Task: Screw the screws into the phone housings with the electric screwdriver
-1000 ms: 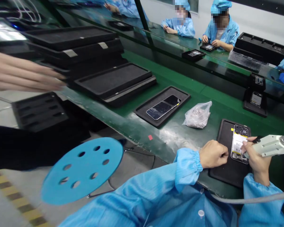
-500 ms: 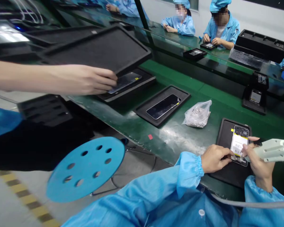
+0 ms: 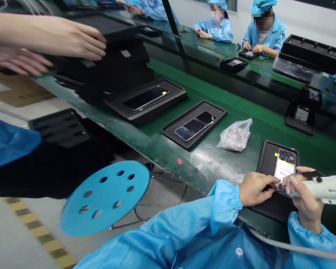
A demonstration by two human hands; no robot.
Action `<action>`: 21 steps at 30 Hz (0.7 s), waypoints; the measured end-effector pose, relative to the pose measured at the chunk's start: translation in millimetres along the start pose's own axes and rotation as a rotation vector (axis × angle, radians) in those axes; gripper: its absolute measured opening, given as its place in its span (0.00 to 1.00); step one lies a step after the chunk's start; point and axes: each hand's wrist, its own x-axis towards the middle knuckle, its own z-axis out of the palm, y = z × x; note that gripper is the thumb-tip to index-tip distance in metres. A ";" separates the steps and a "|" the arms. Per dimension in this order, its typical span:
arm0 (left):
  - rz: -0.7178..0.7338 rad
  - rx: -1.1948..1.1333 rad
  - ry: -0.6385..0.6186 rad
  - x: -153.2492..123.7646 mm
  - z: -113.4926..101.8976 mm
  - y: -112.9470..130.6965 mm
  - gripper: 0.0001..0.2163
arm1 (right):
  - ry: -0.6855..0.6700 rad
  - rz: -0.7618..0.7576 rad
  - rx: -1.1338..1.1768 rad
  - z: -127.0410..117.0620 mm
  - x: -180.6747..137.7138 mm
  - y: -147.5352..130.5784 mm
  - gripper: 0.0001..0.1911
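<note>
An opened smartphone (image 3: 285, 166) with its white battery showing lies in a black foam tray (image 3: 268, 158) at the lower right. At its lower left edge, my left hand (image 3: 259, 188) grips it with thumb and fingertips. My right hand (image 3: 308, 198) is wrapped round a pale electric screwdriver (image 3: 327, 189), whose front end is over the lower part of the phone. The fingers and the tool hide the bit and the spot beneath it. To the left of the tray sits a clear plastic bag (image 3: 235, 136) of small parts.
Two more trays, one with a phone (image 3: 195, 126), one with another phone (image 3: 147, 98), lie along the green bench (image 3: 201, 164). At upper left are a co-worker's hands (image 3: 81, 41) beside stacked black trays (image 3: 114, 63). A blue stool (image 3: 109, 198) stands left; a grey cable (image 3: 291, 244) crosses my front.
The screwdriver in my right hand has tilted and its front end has moved slightly left over the phone. The co-worker's hand has carried a black tray up and left, onto the stack.
</note>
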 end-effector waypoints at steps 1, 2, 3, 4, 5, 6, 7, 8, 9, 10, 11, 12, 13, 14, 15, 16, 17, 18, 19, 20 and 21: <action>0.000 -0.010 0.004 0.0 -0.1 0.3 0.13 | -0.002 0.001 -0.004 -0.4 0.0 0.7 0.13; 0.000 -0.020 0.007 0.0 -0.2 0.6 0.14 | -0.005 0.000 -0.013 -1.0 0.0 1.4 0.14; -0.001 -0.030 0.012 0.2 -0.2 1.0 0.14 | -0.007 -0.002 -0.024 -1.7 -0.1 2.0 0.14; -0.003 -0.038 0.017 0.4 -0.3 1.3 0.14 | -0.010 -0.003 -0.035 -2.4 -0.2 2.5 0.14; -0.004 -0.043 0.023 0.8 -0.2 1.5 0.15 | -0.011 -0.006 -0.041 -3.1 -0.3 2.8 0.14; -0.006 -0.044 0.029 1.1 -0.1 1.5 0.15 | -0.012 -0.010 -0.042 -3.6 -0.3 3.0 0.13; -0.007 -0.041 0.030 1.4 0.1 1.4 0.15 | -0.014 -0.014 -0.038 -3.9 -0.2 3.1 0.13; -0.007 -0.034 0.028 1.7 0.4 1.0 0.15 | -0.015 -0.020 -0.030 -4.0 -0.1 3.0 0.13; -0.006 -0.023 0.023 2.0 0.8 0.6 0.16 | -0.015 -0.028 -0.021 -3.9 0.2 2.7 0.13; -0.005 -0.013 0.017 2.3 1.0 0.1 0.16 | -0.015 -0.034 -0.013 -3.6 0.5 2.5 0.13; -0.004 -0.005 0.012 2.4 1.2 -0.3 0.16 | -0.017 -0.036 -0.010 -3.3 0.7 2.3 0.13; -0.003 -0.001 0.008 2.6 1.4 -0.6 0.17 | -0.019 -0.037 -0.007 -2.9 0.9 2.1 0.13; -0.003 0.001 0.005 2.7 1.4 -0.8 0.17 | -0.020 -0.036 -0.005 -2.5 1.0 2.1 0.13; -0.003 0.000 0.003 2.8 1.3 -0.7 0.17 | -0.020 -0.031 -0.005 -2.3 1.0 2.3 0.13; -0.004 -0.002 0.002 2.9 1.1 -0.6 0.17 | -0.018 -0.028 -0.007 -2.2 0.8 2.7 0.13; -0.004 -0.004 0.002 3.0 0.9 -0.3 0.18 | -0.015 -0.026 -0.012 -2.3 0.5 3.2 0.13; -0.002 -0.009 0.001 3.1 0.7 0.1 0.18 | -0.010 -0.026 -0.017 -2.6 0.1 3.7 0.13; 0.001 -0.014 0.000 3.2 0.5 0.5 0.18 | -0.006 -0.023 -0.027 -2.9 -0.3 4.2 0.13; 0.004 -0.017 -0.004 3.3 0.2 0.9 0.18 | -0.003 -0.018 -0.038 -3.2 -0.7 4.6 0.13; 0.004 -0.018 -0.008 3.5 -0.1 1.3 0.19 | -0.001 -0.011 -0.048 -3.4 -1.1 4.8 0.13; 0.001 -0.015 -0.013 3.6 -0.5 1.7 0.19 | 0.000 -0.004 -0.056 -3.6 -1.4 4.8 0.13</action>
